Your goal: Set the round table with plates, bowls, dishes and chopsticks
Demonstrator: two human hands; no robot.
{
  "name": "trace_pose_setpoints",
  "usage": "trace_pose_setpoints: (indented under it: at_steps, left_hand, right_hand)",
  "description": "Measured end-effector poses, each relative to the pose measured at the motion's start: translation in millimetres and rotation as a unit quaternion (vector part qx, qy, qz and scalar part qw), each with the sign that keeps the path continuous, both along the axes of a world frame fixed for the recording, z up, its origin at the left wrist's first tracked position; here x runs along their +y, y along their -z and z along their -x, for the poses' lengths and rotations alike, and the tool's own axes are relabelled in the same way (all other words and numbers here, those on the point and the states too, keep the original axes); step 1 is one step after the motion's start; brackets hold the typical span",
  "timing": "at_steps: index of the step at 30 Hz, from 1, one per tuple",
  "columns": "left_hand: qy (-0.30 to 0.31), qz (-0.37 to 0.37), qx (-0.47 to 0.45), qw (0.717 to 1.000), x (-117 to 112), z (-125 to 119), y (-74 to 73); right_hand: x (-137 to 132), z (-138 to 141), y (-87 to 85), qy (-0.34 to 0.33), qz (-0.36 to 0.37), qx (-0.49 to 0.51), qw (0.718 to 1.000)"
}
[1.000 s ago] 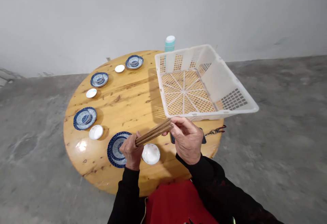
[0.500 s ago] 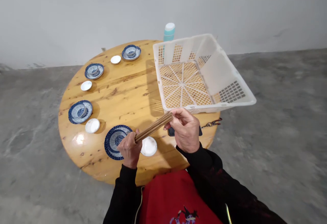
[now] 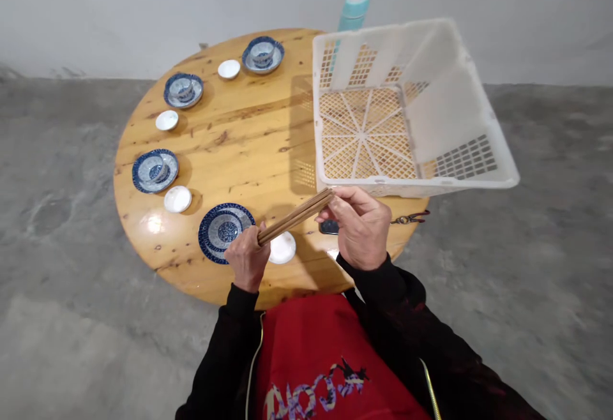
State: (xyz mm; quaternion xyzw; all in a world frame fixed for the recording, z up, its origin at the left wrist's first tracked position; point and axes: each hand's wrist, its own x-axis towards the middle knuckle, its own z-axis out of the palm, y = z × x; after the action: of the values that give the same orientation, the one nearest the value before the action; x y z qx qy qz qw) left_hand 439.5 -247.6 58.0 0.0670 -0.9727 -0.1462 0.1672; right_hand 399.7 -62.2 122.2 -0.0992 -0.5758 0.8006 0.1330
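Observation:
A bundle of brown wooden chopsticks is held between both hands above the near edge of the round wooden table. My left hand is closed around the lower end. My right hand pinches the upper end with curled fingers. Just under the left hand lie a blue patterned plate and a small white dish. The empty white plastic basket sits right behind my right hand, overhanging the table's right side.
Three blue plates with small bowls ring the table's left and far edge, each with a small white dish beside it. A teal bottle stands behind the basket. Keys lie at the right edge. Grey concrete floor surrounds.
Both hands keep the same hold on the chopsticks. The camera has tipped further down and shifted, so the table and basket sit higher and to the right in view.

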Motion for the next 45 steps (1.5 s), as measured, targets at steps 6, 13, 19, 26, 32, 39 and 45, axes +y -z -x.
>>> trace_pose_setpoints:
  at_steps: [6, 13, 19, 26, 32, 39, 45]
  left_hand:
    - [-0.011, -0.025, -0.036, 0.999, -6, -11, 9.6]
    - [-0.117, -0.089, -0.064, 0.987, -32, -24, 14.2]
    - [-0.161, -0.277, -0.041, 0.946, -35, -33, 3.0]
    - [-0.004, -0.442, -0.064, 0.895, 14, -5, -6.7]
    - [0.135, -0.527, -0.151, 0.825, 33, 13, -30.6]
    - [0.163, -0.630, -0.287, 0.703, 41, 9, -42.9]
    - [0.101, -0.674, -0.289, 0.672, 52, 6, -37.8]
  right_hand:
    - [9, 0, -8.4, 0.013, -0.038, 0.027, 0.999]
    - [62, 23, -54.2, 0.073, -0.089, 0.117, 0.986]
    - [90, 15, -77.7, 0.126, -0.228, 0.202, 0.944]
    - [53, 6, -46.1, -0.101, -0.421, 0.209, 0.877]
    - [50, 22, -51.1, -0.218, -0.243, 0.126, 0.937]
    - [44, 74, -15.3, -0.323, -0.061, 0.014, 0.944]
    - [22, 83, 5.1, -0.352, 0.009, -0.039, 0.935]
